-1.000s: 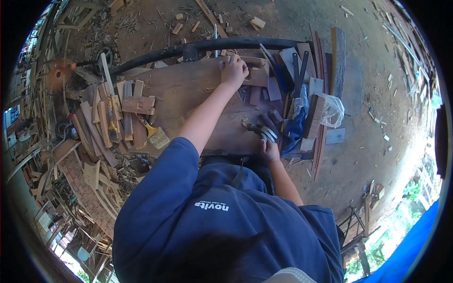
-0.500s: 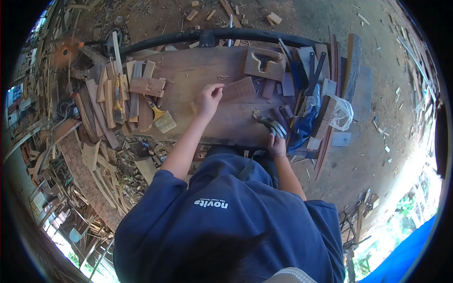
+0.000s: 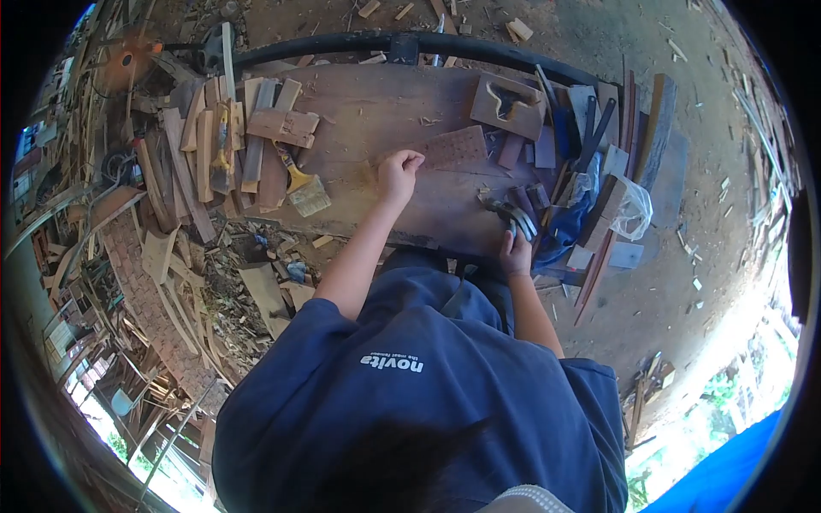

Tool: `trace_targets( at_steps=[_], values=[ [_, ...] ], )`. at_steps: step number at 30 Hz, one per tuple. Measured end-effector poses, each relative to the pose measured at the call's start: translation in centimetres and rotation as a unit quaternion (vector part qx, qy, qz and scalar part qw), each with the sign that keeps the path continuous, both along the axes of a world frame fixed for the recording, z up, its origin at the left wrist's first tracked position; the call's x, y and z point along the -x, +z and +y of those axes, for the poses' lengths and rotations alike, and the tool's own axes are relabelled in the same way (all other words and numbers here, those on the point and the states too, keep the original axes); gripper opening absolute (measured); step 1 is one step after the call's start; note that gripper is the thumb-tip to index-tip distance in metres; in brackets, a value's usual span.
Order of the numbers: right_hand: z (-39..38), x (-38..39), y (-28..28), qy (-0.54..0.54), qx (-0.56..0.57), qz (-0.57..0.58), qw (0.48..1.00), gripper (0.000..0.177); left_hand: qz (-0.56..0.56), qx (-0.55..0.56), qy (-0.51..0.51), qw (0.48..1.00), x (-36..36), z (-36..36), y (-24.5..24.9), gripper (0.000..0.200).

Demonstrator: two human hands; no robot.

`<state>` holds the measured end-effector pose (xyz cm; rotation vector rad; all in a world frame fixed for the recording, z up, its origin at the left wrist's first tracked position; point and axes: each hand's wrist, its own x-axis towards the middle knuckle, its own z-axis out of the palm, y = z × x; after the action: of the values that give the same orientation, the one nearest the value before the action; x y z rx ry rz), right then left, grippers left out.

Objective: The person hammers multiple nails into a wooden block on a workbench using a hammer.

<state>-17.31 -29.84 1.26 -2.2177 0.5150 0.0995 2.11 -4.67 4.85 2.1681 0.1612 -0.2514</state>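
My left hand (image 3: pixel 398 177) is closed in a pinch above the bench, its fingertips at the near left edge of a flat reddish board (image 3: pixel 455 149) marked with rows of small dents. Whatever the fingers pinch, if anything, is too small to make out. At the bench's front edge, my right hand (image 3: pixel 516 256) is wrapped around what looks like a claw hammer (image 3: pixel 518 221), close below its metal head. Short dark wood blocks (image 3: pixel 532 197) lie just beyond the hammer. Farther back rests a thick wooden block with a cut-out hollow (image 3: pixel 509 107).
To the left, a wide paintbrush (image 3: pixel 304 190) lies beside several stacked wood strips (image 3: pixel 256 145). On the right are handsaws (image 3: pixel 590 137), a blue cloth (image 3: pixel 564 231), a clear plastic bag (image 3: pixel 631 209) and long boards (image 3: pixel 654 132). Wood scraps litter the ground.
The view has shifted, so the bench and its things appear farther right and higher. Both hands keep nearly the same grip and place, the right still around the hammer.
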Motion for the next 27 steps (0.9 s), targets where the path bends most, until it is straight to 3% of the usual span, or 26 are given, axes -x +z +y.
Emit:
trace_targets(
  at_steps=[10,13,15,17,27],
  values=[
    [0.2,-0.1,0.6,-0.003,0.018,-0.01,1.0,0.037,0.059,0.03,0.029,0.997,-0.2,-0.5,0.2,0.01],
    [0.2,0.0,0.1,0.001,0.025,-0.01,1.0,0.038,0.041,-0.002,0.019,0.999,0.0,-0.4,-0.3,0.008],
    [0.0,0.1,0.0,0.007,0.039,-0.019,0.999,0.039,-0.041,-0.007,0.009,0.999,0.2,-0.2,-0.5,0.007],
    [-0.2,0.2,0.3,0.027,0.027,0.047,0.998,0.04,-0.042,-0.009,0.019,0.999,0.4,-0.1,-0.7,0.006],
    [-0.1,0.4,0.1,0.025,0.046,0.056,0.997,0.045,-0.117,-0.028,0.033,0.992,0.9,-0.5,-1.2,0.006]
  ],
)
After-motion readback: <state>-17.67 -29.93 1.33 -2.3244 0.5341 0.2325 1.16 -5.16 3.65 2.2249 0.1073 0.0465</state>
